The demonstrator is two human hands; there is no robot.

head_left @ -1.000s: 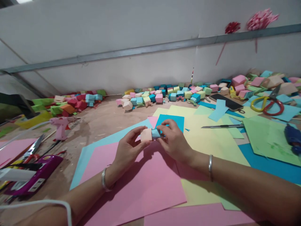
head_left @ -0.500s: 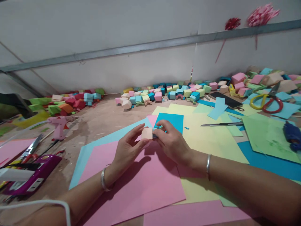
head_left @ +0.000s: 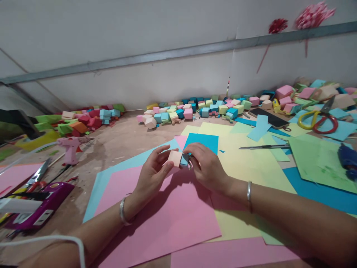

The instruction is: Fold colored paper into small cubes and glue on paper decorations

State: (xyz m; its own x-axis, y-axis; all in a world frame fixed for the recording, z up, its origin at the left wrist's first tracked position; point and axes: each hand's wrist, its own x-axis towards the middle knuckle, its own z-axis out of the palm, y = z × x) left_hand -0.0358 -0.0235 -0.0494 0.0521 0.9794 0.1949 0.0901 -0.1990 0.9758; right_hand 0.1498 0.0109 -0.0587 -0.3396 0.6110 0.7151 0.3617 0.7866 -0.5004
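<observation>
1. Head view, counts: one peach paper cube [head_left: 174,158] joined end to end with one blue paper part [head_left: 184,160]; two hands on them; two silver bracelets [head_left: 249,191], one per wrist. Far right of the grip are one phone [head_left: 272,118], one craft knife [head_left: 264,147] and one pair of red-and-yellow scissors [head_left: 321,113]; far left, one pink glue gun [head_left: 69,147]. Beyond the grip, folded paper pieces gather in three groups, too crowded to number surely.

2. Head view, pose: the left hand [head_left: 153,168] comes in from the near left, its thumb toward the person and its fingers curled on the far side, narrowly pinching the peach cube. The right hand [head_left: 208,165] comes in from the near right, knuckles up, fingertips gathered on the blue part; exactly which fingertips touch it is hard to tell. Cube and part sit between the hands, above the far portion of a large pink sheet [head_left: 161,223].

3. Head view, edges and room: a blue square sheet [head_left: 203,141] lies just beyond the right fingers. Left of the grip, past a pale blue sheet's edge [head_left: 103,178], bare tabletop [head_left: 111,143] stretches toward the glue gun. Yellow paper [head_left: 248,163] spreads rightward to the knife.
</observation>
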